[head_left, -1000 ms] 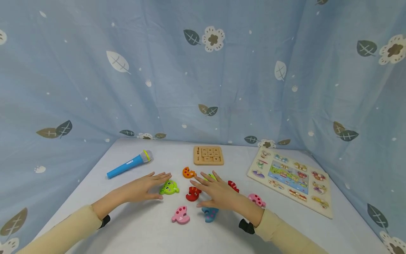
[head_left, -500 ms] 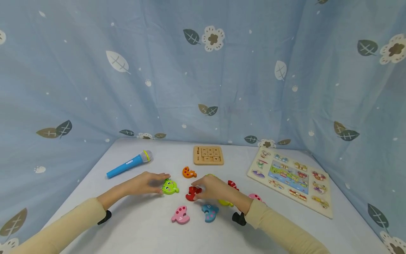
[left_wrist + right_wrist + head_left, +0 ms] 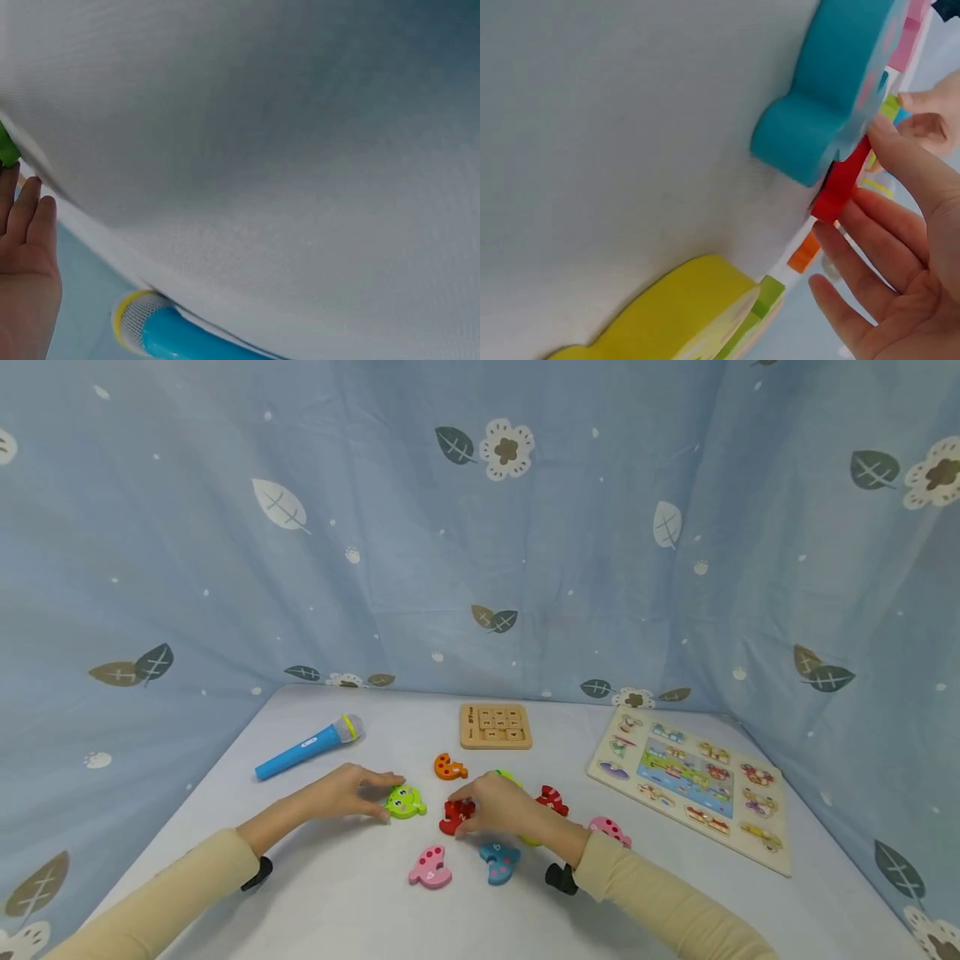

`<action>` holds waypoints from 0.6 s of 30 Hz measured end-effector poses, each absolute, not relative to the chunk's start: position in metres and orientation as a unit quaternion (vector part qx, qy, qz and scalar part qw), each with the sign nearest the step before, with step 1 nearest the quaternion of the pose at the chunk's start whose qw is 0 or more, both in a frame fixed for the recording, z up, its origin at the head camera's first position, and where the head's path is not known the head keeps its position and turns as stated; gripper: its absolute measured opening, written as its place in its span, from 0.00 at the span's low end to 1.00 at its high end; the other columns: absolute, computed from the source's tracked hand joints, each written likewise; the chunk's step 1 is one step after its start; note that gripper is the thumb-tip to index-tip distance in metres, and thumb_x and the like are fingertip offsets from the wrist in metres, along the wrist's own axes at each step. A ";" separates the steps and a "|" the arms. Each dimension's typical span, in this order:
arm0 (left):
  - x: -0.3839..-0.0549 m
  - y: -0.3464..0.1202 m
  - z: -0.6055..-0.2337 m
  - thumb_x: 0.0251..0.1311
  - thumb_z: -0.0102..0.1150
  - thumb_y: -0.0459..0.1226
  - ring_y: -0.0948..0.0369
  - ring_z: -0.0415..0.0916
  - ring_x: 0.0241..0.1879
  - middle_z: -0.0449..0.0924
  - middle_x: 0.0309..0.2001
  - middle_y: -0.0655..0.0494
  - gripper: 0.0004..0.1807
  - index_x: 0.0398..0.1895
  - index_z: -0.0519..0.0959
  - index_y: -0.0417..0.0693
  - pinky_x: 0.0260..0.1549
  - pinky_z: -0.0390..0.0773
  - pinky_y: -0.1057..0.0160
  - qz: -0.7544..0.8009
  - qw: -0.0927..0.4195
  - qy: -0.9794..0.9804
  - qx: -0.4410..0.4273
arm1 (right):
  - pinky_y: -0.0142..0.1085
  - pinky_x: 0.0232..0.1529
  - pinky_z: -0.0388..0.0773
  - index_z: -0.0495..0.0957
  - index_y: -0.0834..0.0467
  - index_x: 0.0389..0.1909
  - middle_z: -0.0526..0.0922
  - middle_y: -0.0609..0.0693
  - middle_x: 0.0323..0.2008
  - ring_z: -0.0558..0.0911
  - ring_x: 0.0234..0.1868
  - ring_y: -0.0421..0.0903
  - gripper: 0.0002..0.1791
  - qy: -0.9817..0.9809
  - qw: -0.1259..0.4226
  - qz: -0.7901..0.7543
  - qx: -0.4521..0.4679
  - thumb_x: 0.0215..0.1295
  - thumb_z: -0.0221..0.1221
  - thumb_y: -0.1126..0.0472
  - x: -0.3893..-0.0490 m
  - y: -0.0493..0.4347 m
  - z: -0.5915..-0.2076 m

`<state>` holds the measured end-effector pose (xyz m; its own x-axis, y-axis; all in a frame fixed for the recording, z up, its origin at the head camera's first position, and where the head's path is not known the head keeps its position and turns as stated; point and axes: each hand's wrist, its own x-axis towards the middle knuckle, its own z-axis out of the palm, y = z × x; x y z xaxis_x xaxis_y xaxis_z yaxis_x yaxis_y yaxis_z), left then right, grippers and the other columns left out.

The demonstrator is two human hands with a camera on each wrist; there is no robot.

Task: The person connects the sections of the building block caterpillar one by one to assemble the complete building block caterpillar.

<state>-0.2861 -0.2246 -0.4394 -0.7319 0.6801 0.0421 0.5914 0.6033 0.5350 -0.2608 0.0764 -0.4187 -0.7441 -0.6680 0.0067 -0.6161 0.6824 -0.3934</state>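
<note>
In the head view my left hand [image 3: 348,793] has its thumb and fingers at the edges of a green smiling-face puzzle piece [image 3: 406,802], pinching it on the table. The left wrist view catches only a bit of that green piece [image 3: 7,148] beyond the fingertips. My right hand [image 3: 498,806] pinches a red curved puzzle piece [image 3: 453,817] between thumb and fingers; the right wrist view shows this red piece [image 3: 842,184] at the fingertips. Just below lie a blue spotted piece [image 3: 498,862] and a pink spotted piece [image 3: 431,867]. Yellow-green pieces are partly hidden behind the right hand.
An orange piece [image 3: 449,767] lies farther back. Right of the right hand are a red striped piece [image 3: 552,800] and another pink piece [image 3: 611,830]. A wooden number board [image 3: 495,727], a blue toy microphone [image 3: 309,749] and a picture puzzle board [image 3: 690,785] stand around them.
Both hands have come down from spread fingers: the left closes on the green face piece, the right on the red piece. The blue piece is now uncovered.
</note>
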 end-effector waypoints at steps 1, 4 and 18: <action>-0.286 -0.224 -0.439 0.50 0.70 0.51 0.49 0.69 0.62 0.73 0.62 0.48 0.35 0.61 0.76 0.46 0.57 0.71 0.49 0.269 0.084 0.892 0.354 | 0.25 0.16 0.58 0.83 0.53 0.53 0.77 0.42 0.19 0.58 0.13 0.36 0.28 0.914 0.067 -0.189 -0.352 0.49 0.74 0.49 -0.261 0.076 -0.419; -0.288 -0.223 -0.439 0.49 0.71 0.51 0.49 0.69 0.62 0.74 0.61 0.48 0.35 0.61 0.76 0.46 0.57 0.71 0.48 0.270 0.085 0.893 0.349 | 0.25 0.15 0.56 0.82 0.53 0.53 0.68 0.43 0.13 0.56 0.12 0.36 0.28 0.912 0.062 -0.197 -0.355 0.49 0.73 0.50 -0.261 0.075 -0.418; -0.288 -0.224 -0.441 0.48 0.71 0.51 0.47 0.67 0.63 0.71 0.62 0.42 0.36 0.62 0.76 0.50 0.58 0.69 0.44 0.270 0.088 0.899 0.333 | 0.24 0.18 0.61 0.83 0.55 0.53 0.87 0.43 0.37 0.65 0.18 0.34 0.27 0.899 0.050 -0.222 -0.375 0.50 0.73 0.51 -0.263 0.056 -0.413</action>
<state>-0.2876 -0.2243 -0.4407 -0.7630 0.6461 0.0208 0.5505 0.6325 0.5449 -0.2631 0.0563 -0.4129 -0.7132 -0.6968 0.0765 -0.6525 0.6200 -0.4357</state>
